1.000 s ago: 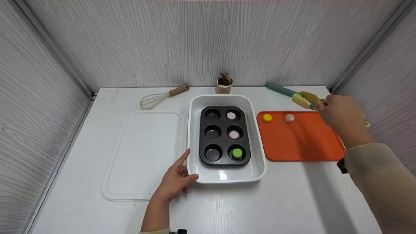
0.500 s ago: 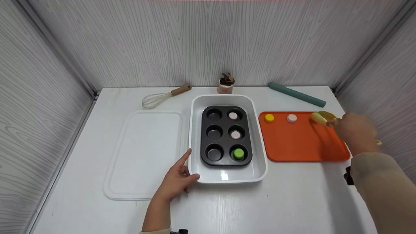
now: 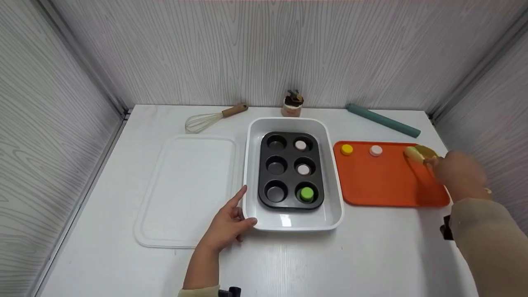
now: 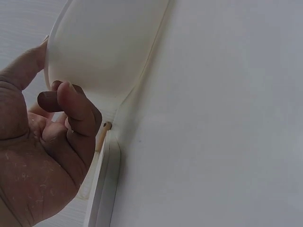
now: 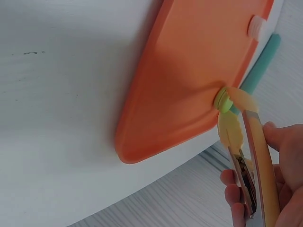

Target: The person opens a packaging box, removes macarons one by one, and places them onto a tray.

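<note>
In my right hand (image 3: 460, 173) I hold a pair of tongs (image 5: 260, 165) with pale yellow tips, over the back right corner of the orange tray (image 3: 392, 181). Between those tips sits a small green macaron-like disc (image 5: 222, 100); whether they press on it is unclear. On the same tray are a yellow disc (image 3: 347, 149) and a pale pink one (image 3: 375, 150). My left hand (image 3: 227, 227) touches the front left corner of a white bin (image 3: 336, 222), index finger straight along its side and thumb at the front rim. Inside the bin stands a dark muffin tin (image 3: 292, 202).
The tin's right column holds two pale pink discs (image 3: 303, 169) and a bright green one (image 3: 306, 193). A clear lid (image 3: 189, 189) lies left of the bin. Behind are a whisk (image 3: 214, 117), a small dessert cup (image 3: 292, 105) and a teal rolling pin (image 3: 383, 120).
My right hand with the tongs has moved right and toward me, from over the rolling pin to the tray's back right corner. My left hand stays at the bin's corner.
</note>
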Demonstrator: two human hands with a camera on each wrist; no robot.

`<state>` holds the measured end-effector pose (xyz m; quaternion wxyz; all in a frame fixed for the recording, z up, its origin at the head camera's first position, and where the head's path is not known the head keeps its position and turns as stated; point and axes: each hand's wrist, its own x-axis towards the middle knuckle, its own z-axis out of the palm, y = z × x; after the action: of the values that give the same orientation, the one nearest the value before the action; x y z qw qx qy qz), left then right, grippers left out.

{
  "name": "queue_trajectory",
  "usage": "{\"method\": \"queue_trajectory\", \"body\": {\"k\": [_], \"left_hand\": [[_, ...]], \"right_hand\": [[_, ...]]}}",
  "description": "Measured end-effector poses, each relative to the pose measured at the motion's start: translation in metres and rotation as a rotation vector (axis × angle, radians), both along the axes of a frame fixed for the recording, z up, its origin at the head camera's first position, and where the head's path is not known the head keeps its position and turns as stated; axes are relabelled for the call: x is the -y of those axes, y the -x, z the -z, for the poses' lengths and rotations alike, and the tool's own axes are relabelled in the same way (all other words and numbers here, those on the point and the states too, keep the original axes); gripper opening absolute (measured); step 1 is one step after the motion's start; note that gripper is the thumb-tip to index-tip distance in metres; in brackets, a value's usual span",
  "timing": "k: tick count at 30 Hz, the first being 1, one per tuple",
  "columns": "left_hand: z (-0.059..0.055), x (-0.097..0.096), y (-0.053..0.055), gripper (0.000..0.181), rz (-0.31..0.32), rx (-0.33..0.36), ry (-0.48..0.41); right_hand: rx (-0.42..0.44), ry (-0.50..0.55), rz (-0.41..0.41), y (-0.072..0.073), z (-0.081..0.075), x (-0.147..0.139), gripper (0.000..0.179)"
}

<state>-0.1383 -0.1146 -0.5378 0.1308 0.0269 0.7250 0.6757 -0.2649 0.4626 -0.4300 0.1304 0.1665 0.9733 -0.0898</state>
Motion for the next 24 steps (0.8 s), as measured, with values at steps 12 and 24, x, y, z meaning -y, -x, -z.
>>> {"method": "queue_trajectory", "body": {"k": [12, 24], "left_hand": [[-0.002, 0.000, -0.001, 0.094, -0.002, 0.000, -0.001], [-0.001, 0.000, 0.001, 0.094, 0.019, -0.008, -0.031]], "right_hand": [[-0.099, -0.001, -0.036, -0.002, -0.025, 0.014, 0.075], [-0.328, 0.006, -0.186, -0.031, -0.038, 0.080, 0.065]]}}
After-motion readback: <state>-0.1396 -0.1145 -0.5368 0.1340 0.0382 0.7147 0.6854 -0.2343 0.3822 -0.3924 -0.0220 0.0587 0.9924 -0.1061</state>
